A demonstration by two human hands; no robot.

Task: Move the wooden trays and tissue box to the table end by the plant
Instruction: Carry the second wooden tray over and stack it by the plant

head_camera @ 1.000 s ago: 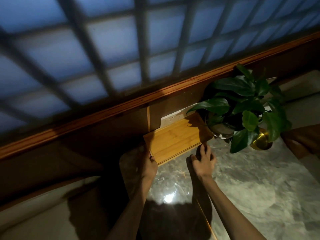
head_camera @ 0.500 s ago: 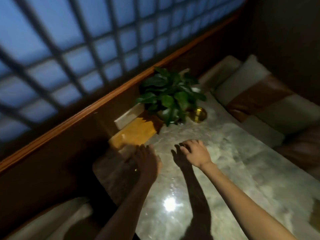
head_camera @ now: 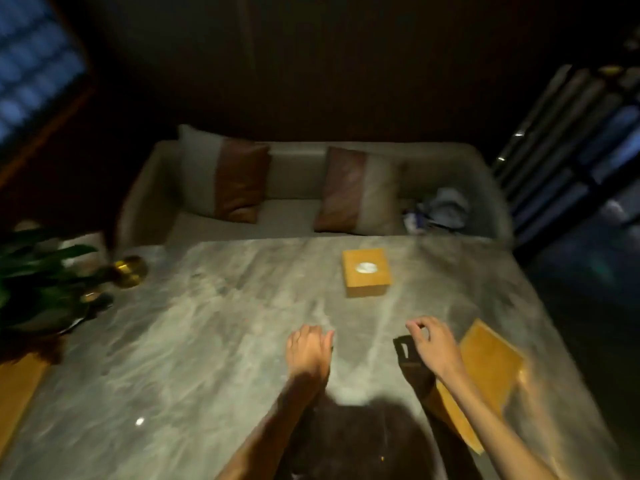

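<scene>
Tissue box point(head_camera: 366, 277) sits on the marble worktop point(head_camera: 207, 341), far side, towards the sofa point(head_camera: 287, 188), well apart from the plant point(head_camera: 38, 282) at the left end. One wooden tray point(head_camera: 491, 372) lies at the right near edge, partly under the right forearm; another tray point(head_camera: 17, 389) shows at the left edge by the plant. Left hand point(head_camera: 308, 351) empty, fingers together. Right hand point(head_camera: 434, 344) above the worktop, empty, fingers loosely curled. Brass pot point(head_camera: 131, 271) beside the plant. Frame is blurred.
</scene>
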